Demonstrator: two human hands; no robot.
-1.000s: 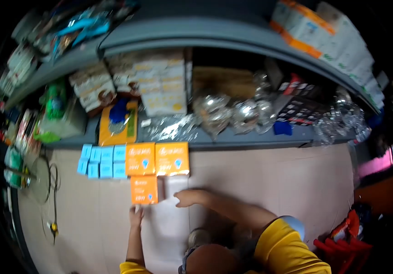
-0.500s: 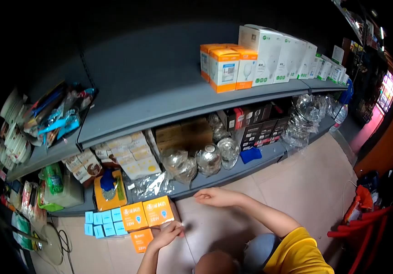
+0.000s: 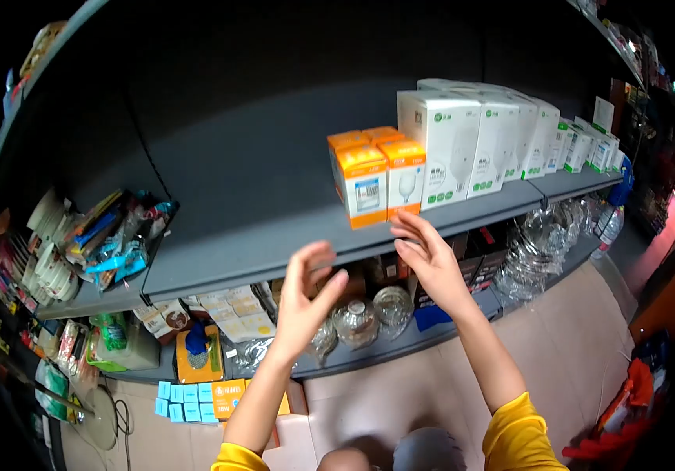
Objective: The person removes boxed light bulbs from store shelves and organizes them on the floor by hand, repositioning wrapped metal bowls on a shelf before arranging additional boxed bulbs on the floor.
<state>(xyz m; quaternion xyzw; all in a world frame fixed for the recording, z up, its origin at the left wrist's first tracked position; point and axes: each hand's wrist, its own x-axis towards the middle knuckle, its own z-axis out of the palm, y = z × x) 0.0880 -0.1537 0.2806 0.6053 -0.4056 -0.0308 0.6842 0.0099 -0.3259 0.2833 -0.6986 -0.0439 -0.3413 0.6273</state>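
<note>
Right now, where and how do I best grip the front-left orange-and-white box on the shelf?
I'd bring the left hand in from the front: fingers on the box's exposed left wall, thumb on its flat front face. It stands upright near the shelf edge, and the orange-and-white box on its right crowds that side.

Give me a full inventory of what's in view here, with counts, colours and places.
Upper shelf: one, grey, middle
Orange-and-white boxes: four visible, upper shelf
Tall boxes: several, white with green marks, right of those
Small boxes: several, white and green, farther right
Bowls: stacked, whitish, left
Wrapped goods: several, clear or silvery, lower shelf
Small light-blue boxes: eight, floor
Orange floor boxes: partly hidden, count unclear
Round base: one, greyish, floor left
Edge goods: mixed, too blurred to count
Left hand: one, bare, centre
Right hand: one, bare, near the orange-and-white boxes
</note>
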